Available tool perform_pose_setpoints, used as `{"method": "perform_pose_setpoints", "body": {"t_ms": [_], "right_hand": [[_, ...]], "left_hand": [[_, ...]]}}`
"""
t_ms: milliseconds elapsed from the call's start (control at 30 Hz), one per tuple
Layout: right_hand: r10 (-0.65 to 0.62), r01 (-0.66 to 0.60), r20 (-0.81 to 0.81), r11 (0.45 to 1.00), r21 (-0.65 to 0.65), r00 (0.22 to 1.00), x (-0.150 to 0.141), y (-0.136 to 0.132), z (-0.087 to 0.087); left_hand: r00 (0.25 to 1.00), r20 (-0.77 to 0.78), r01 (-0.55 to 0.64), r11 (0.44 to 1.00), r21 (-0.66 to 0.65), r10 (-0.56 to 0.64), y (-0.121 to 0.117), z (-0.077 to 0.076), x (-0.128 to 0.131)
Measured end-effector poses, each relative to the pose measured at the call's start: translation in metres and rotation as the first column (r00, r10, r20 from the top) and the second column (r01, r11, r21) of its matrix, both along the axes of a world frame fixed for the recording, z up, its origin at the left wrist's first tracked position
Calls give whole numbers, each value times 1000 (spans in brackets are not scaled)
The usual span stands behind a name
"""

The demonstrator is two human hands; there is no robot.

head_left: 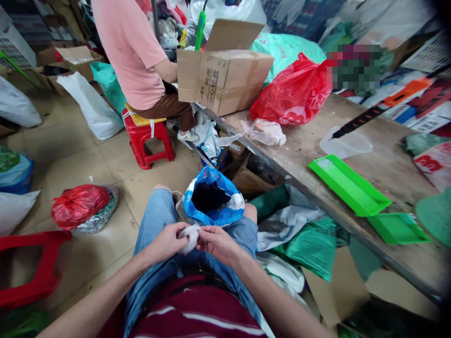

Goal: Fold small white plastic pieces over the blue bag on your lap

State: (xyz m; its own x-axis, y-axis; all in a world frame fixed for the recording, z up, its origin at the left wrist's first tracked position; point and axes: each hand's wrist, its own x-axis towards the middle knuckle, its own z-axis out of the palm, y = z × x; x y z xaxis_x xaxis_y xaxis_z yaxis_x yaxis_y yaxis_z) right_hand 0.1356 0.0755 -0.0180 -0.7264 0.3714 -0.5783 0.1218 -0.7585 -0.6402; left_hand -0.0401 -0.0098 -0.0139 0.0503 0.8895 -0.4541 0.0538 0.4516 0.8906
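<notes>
Both hands [197,239] pinch what seems white fluff [190,237].

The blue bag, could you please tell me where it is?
In the head view, the blue bag sits between the knees, beyond the left hand and right hand, left of the workbench.

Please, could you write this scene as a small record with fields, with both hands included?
Left hand: holds white wad
Right hand: fingertips at wad's other side
Between knees: blue-and-white bag, open, dark inside
Bench: carton, red bag, green trays
Nearby person: seated on red stool, beside bench
Floor: filled bags; contents unclear
</notes>
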Motion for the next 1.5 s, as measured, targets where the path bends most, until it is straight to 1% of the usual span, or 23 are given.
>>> {"method": "perform_pose_setpoints", "body": {"t_ms": [67, 133, 233, 333, 400, 433, 500, 567, 600, 633, 700, 767, 800, 833, 900, 967, 1000, 1067, 1167, 1233, 1300, 1367, 1500], "right_hand": [[-72, 72, 17, 997, -17, 997, 2, -5, -5], [-129, 127, 69, 992, 25, 989, 5, -11, -15], [-160, 121, 196, 973, 197, 967, 11, -22, -31], [-198, 65, 337, 928, 368, 920, 16, -29, -42], [-225, 14, 397, 884, 468, 890, 19, -33, -43], [-225, -35, 422, 851, 525, 878, 20, -34, -42], [-193, -181, 486, 763, 620, 852, 22, -36, -38], [-164, -318, 552, 671, 670, 818, 23, -37, -32], [-152, -363, 573, 638, 679, 805, 23, -38, -29], [-140, -390, 583, 617, 684, 800, 23, -38, -26], [-104, -409, 573, 597, 690, 813, 24, -36, -22], [-34, -407, 536, 610, 680, 844, 24, -34, -19], [9, -399, 511, 635, 661, 860, 24, -32, -17], [50, -389, 487, 676, 626, 872, 24, -30, -16], [117, -358, 450, 787, 502, 886, 24, -27, -15], [131, -295, 417, 886, 358, 899, 24, -25, -15], [121, -258, 402, 916, 307, 908, 24, -25, -15], [80, -179, 384, 957, 230, 920, 22, -25, -18], [-12, -33, 377, 993, 113, 926, 16, -29, -23], [-107, 95, 347, 994, 52, 932, 11, -31, -25], [-169, 172, 306, 985, 18, 937, 7, -32, -25], [-170, 177, 272, 984, -4, 947, 6, -31, -21], [-54, 76, 234, 993, -86, 971, 7, -25, -11]], "left_hand": [[995, 25, -93, 991, -93, 95, 0, -12, 6], [989, 18, -141, 980, -139, 145, -2, -24, 13], [982, 60, -164, 966, -202, 179, -6, -31, 22], [966, 124, -190, 946, -264, 229, -8, -30, 29], [947, 174, -211, 929, -303, 271, -9, -29, 32], [935, 197, -223, 919, -324, 296, -9, -30, 33], [906, 245, -240, 897, -371, 344, -9, -31, 36], [876, 289, -252, 878, -408, 386, -8, -32, 38], [860, 312, -254, 870, -422, 403, -8, -33, 39], [845, 333, -256, 864, -434, 418, -8, -33, 40], [818, 360, -266, 850, -455, 449, -8, -31, 42], [796, 375, -274, 836, -476, 475, -8, -30, 43], [790, 379, -276, 831, -483, 482, -8, -29, 43], [787, 380, -277, 828, -487, 486, -8, -28, 43], [790, 378, -274, 829, -487, 483, -9, -27, 43], [806, 372, -268, 844, -464, 461, -9, -25, 42], [815, 367, -266, 853, -450, 448, -9, -23, 41], [839, 349, -264, 874, -407, 416, -8, -18, 40], [902, 261, -236, 900, -367, 343, -6, -10, 39], [947, 185, -185, 918, -352, 262, -6, -8, 38], [972, 128, -147, 934, -325, 197, -7, -11, 38], [979, 101, -139, 947, -289, 175, -8, -17, 38], [983, 61, -157, 959, -234, 175, -12, -31, 37]]}}
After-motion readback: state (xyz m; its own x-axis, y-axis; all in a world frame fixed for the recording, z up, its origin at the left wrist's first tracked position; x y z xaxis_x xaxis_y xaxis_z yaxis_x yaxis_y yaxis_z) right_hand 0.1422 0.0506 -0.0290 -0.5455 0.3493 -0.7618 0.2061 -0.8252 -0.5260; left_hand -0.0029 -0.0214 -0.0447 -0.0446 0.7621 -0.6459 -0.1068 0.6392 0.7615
